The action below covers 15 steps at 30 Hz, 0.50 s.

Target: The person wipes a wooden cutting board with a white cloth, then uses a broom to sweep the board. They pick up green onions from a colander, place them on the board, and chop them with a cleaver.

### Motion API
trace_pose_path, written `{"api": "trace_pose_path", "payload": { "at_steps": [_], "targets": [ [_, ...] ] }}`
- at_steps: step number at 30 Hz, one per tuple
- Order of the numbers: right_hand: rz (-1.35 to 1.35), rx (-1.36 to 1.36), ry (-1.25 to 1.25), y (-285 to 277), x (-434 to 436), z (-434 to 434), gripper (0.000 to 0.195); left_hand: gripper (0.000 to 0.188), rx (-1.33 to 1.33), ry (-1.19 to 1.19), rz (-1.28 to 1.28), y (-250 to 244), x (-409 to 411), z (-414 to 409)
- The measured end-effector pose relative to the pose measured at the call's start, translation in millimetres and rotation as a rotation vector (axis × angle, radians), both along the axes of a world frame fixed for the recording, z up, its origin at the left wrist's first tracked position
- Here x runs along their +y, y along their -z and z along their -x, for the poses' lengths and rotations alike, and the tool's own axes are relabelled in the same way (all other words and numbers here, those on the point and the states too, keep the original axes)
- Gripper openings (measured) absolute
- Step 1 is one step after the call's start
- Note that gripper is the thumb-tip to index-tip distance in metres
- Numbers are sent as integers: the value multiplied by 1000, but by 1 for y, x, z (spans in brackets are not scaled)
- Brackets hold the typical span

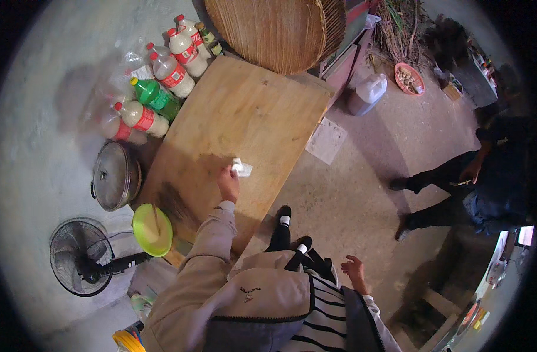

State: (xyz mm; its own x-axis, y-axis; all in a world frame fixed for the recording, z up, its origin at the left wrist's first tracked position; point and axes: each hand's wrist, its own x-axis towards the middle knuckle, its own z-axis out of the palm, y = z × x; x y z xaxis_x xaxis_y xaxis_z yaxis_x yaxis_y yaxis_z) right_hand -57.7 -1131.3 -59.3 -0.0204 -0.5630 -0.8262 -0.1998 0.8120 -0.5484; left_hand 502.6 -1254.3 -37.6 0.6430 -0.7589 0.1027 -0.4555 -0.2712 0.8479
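Observation:
My left hand is over the wooden tabletop, its fingers closed on a small crumpled white tissue or cloth. Part of the white piece spreads out to the right of the fingertips. Whether it touches the wood I cannot tell. Off the table, low at my right side, my right hand hangs above the concrete floor with its fingers bent and apart, holding nothing.
Beside the table stand plastic bottles, a lidded pot, a green basin and a fan. A woven round tray is at its far end. A jug stands on the floor; another person is at right.

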Motion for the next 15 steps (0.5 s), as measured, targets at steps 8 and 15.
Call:
{"api": "trace_pose_path", "payload": {
  "at_steps": [8, 15],
  "targets": [
    [-65, -38, -17, -5, -15, -21, 24, 7, -87, 409, -55, -19, -45, 107],
    [-101, -62, 168, 2, -6, -22, 25, 4, -402, 24, 44, 0, -188, -54]
  ]
}}
